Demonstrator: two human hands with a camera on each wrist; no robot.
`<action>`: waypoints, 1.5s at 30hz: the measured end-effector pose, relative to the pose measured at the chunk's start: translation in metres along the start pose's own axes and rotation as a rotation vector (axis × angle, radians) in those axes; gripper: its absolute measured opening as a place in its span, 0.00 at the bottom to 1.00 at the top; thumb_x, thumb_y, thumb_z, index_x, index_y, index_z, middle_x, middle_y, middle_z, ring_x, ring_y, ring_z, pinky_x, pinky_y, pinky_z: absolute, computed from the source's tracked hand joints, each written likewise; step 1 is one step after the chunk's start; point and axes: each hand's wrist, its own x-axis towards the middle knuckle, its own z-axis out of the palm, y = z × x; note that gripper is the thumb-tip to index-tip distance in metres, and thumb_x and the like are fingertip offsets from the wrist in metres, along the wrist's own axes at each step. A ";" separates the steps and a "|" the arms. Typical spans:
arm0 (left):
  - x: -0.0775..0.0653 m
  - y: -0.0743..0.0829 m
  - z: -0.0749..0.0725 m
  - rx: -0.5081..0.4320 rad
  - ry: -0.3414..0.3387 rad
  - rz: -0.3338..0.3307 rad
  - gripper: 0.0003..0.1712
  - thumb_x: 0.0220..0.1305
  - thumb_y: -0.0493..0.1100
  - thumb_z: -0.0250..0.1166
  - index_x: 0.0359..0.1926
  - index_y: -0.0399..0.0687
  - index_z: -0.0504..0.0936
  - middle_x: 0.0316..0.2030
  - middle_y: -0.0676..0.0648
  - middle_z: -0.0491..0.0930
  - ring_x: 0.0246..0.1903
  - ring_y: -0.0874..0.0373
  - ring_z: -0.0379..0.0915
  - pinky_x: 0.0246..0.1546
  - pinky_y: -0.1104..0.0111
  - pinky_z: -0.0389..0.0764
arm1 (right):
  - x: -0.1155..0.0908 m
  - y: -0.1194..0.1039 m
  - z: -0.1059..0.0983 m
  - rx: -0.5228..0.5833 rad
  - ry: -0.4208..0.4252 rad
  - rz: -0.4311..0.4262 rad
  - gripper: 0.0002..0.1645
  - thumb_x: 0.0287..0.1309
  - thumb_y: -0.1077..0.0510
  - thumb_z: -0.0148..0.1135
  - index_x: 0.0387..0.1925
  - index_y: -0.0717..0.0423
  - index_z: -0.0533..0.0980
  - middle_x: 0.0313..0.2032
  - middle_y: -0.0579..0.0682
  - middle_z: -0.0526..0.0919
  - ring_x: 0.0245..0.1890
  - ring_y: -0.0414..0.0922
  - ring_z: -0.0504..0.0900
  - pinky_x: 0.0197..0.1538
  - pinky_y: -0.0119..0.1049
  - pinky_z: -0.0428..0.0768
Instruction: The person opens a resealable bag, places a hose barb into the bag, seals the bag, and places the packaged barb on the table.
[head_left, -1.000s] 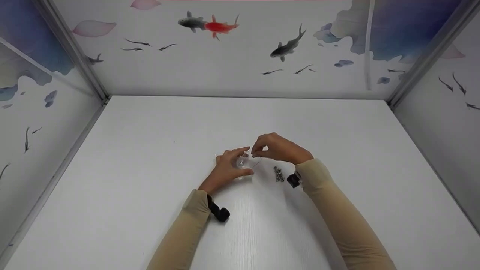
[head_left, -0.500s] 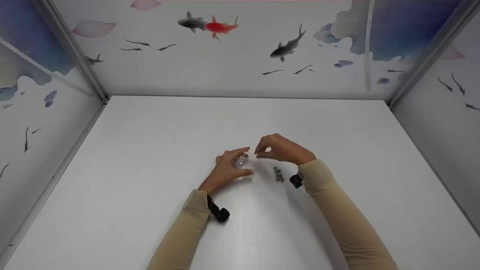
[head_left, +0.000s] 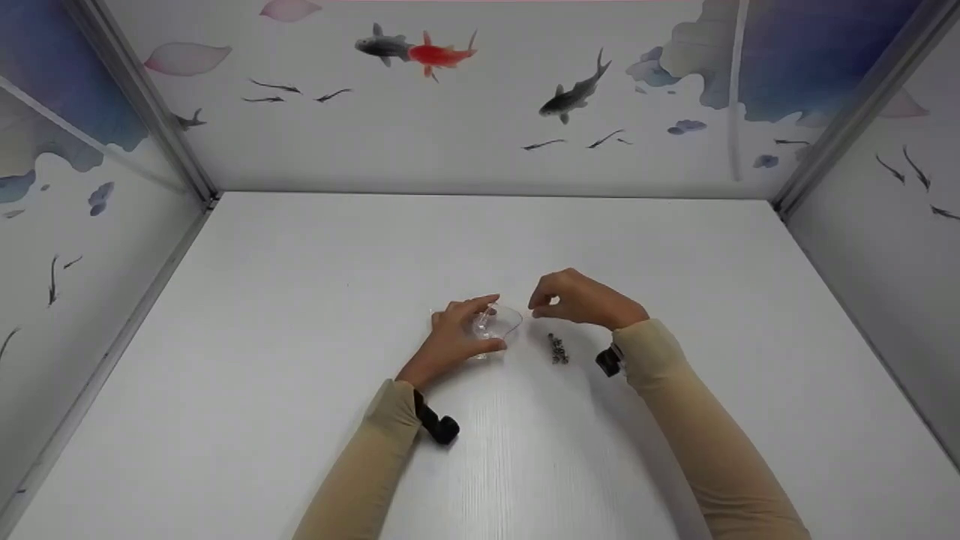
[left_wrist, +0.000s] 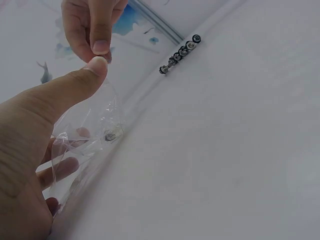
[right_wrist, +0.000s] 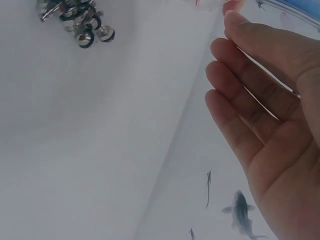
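Observation:
My left hand (head_left: 454, 331) grips a clear plastic bag (head_left: 496, 322), with thumb and fingers spread around its sides and the bag's mouth gaping to the right. In the left wrist view, one small shiny piece (left_wrist: 111, 135) shows through the film of the bag (left_wrist: 102, 117). My right hand (head_left: 581, 300) is a little right of the bag's mouth, its fingers loosely bent and the thumb tip close to the index finger; nothing shows between them. Below it, a small pile of silver metal fittings with dark rings (head_left: 558, 349) lies on the table.
The white tabletop (head_left: 300, 300) extends all around the hands. Upright panels printed with fish (head_left: 480, 135) enclose it at the back and both sides, joined by metal corner posts (head_left: 817, 127). A black camera (head_left: 442, 430) sits at the left wrist.
My right hand has let go of the bag's edge and moved right, away from it. The bag's mouth has rounded out. My left hand stays in place.

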 end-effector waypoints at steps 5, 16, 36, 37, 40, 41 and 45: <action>0.001 -0.001 0.000 0.005 0.003 0.002 0.44 0.50 0.57 0.74 0.67 0.57 0.69 0.53 0.52 0.81 0.55 0.54 0.66 0.56 0.56 0.50 | -0.004 0.007 0.001 -0.001 -0.032 0.061 0.10 0.57 0.63 0.66 0.42 0.62 0.84 0.40 0.53 0.86 0.43 0.48 0.84 0.49 0.43 0.80; 0.001 0.000 0.001 -0.002 0.009 0.011 0.44 0.49 0.56 0.74 0.67 0.56 0.69 0.53 0.51 0.81 0.55 0.54 0.66 0.56 0.55 0.50 | -0.009 0.013 0.004 -0.024 -0.113 0.185 0.09 0.57 0.64 0.66 0.40 0.58 0.84 0.40 0.51 0.86 0.43 0.46 0.82 0.50 0.44 0.80; 0.000 0.000 0.000 -0.014 0.003 0.021 0.45 0.49 0.57 0.74 0.68 0.56 0.68 0.54 0.50 0.80 0.54 0.55 0.65 0.58 0.55 0.48 | -0.006 0.017 0.015 -0.054 -0.188 0.232 0.06 0.56 0.61 0.67 0.36 0.53 0.86 0.36 0.45 0.86 0.37 0.40 0.79 0.47 0.39 0.79; 0.000 0.000 0.000 -0.009 0.004 0.020 0.45 0.49 0.58 0.74 0.68 0.56 0.68 0.54 0.51 0.80 0.55 0.55 0.65 0.57 0.55 0.49 | -0.005 0.017 0.015 -0.059 -0.190 0.234 0.06 0.56 0.61 0.67 0.36 0.53 0.86 0.36 0.46 0.86 0.36 0.40 0.79 0.46 0.38 0.79; 0.000 0.000 0.000 -0.004 0.007 0.018 0.46 0.48 0.59 0.74 0.68 0.56 0.68 0.55 0.51 0.80 0.56 0.54 0.66 0.57 0.55 0.50 | -0.004 0.017 0.017 -0.067 -0.193 0.242 0.06 0.56 0.62 0.67 0.36 0.53 0.86 0.37 0.46 0.86 0.36 0.39 0.79 0.46 0.38 0.79; 0.000 0.001 0.000 -0.002 0.008 0.014 0.46 0.47 0.59 0.74 0.68 0.56 0.69 0.55 0.51 0.80 0.56 0.53 0.66 0.57 0.55 0.50 | -0.004 0.017 0.018 -0.070 -0.193 0.242 0.06 0.56 0.62 0.67 0.36 0.53 0.86 0.37 0.47 0.86 0.36 0.39 0.79 0.46 0.38 0.80; 0.000 0.001 0.000 0.000 0.008 0.005 0.46 0.47 0.59 0.75 0.67 0.56 0.69 0.56 0.51 0.79 0.57 0.52 0.66 0.58 0.55 0.50 | -0.004 0.017 0.019 -0.071 -0.188 0.246 0.07 0.56 0.63 0.66 0.36 0.53 0.86 0.37 0.47 0.86 0.36 0.40 0.79 0.48 0.39 0.80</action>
